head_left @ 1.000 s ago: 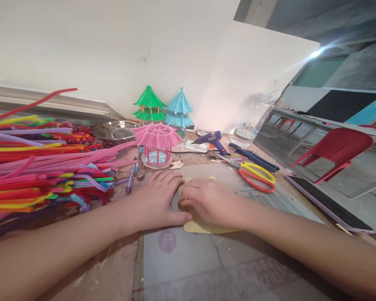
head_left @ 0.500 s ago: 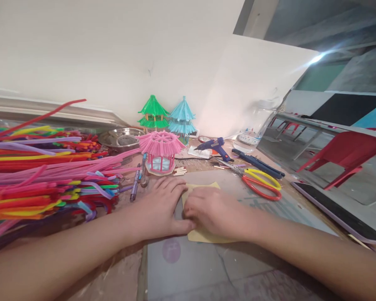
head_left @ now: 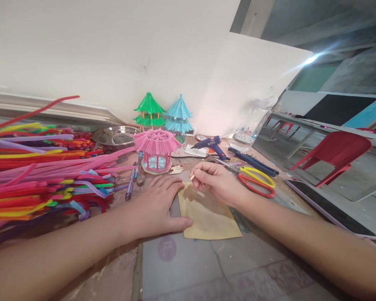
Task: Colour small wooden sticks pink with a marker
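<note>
A square of yellow sandpaper, greyed by wear across its middle, lies on the work board. My left hand rests flat at its left edge, fingers spread, with the thumb on the sheet. Above the sheet's far edge, my right hand pinches a short wooden stick between thumb and fingers; only its pale end shows. Several similar cut sticks lie beyond my left hand, beside a small pavilion with a pink roof.
Bundled pipe cleaners fill the left side, near a metal bowl. Green and blue pavilions stand behind. To the right are a glue gun, scissors, dark pliers-like tool and phone.
My right hand has lifted off the sandpaper and moved away from me, uncovering the sheet and the stick's end. My left hand stays on the sheet's edge. The view has shifted slightly.
</note>
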`<control>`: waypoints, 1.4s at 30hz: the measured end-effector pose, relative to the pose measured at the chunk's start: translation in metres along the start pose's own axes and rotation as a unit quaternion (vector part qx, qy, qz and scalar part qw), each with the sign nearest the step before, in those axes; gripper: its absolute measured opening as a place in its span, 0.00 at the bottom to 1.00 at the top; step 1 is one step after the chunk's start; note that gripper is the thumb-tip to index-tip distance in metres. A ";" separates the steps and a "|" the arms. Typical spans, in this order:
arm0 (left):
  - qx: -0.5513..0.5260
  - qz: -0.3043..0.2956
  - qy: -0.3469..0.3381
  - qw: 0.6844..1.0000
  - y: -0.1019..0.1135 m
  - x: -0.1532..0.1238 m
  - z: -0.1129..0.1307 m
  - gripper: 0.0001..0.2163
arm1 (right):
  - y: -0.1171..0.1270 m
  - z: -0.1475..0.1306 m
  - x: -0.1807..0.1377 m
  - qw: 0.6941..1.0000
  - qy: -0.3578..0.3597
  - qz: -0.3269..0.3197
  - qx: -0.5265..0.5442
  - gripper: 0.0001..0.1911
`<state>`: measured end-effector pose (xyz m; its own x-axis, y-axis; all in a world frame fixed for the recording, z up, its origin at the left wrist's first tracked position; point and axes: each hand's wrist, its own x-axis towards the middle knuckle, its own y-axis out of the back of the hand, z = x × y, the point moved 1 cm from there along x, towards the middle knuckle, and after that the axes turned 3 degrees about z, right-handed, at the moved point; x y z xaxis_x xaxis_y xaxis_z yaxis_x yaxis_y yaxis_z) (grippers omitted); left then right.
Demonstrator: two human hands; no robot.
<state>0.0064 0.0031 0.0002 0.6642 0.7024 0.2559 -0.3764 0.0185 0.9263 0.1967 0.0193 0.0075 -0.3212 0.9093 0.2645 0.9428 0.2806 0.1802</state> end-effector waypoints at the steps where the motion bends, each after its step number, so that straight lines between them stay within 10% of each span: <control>1: -0.001 0.002 0.000 1.000 -0.001 0.000 -0.001 0.33 | -0.001 0.000 0.000 0.997 -0.025 -0.001 0.076 0.16; 8: -0.002 0.021 -0.019 1.000 -0.004 -0.001 -0.004 0.32 | -0.010 -0.005 -0.006 0.966 -0.087 -0.022 0.240 0.17; 42: -0.045 0.019 -0.028 0.998 0.004 0.001 0.002 0.19 | -0.015 -0.003 -0.012 0.972 -0.060 -0.140 0.181 0.21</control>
<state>0.0067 0.0025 0.0048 0.6824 0.6631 0.3075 -0.4563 0.0579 0.8879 0.1857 0.0032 0.0047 -0.5776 0.8046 0.1376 0.7965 0.5924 -0.1205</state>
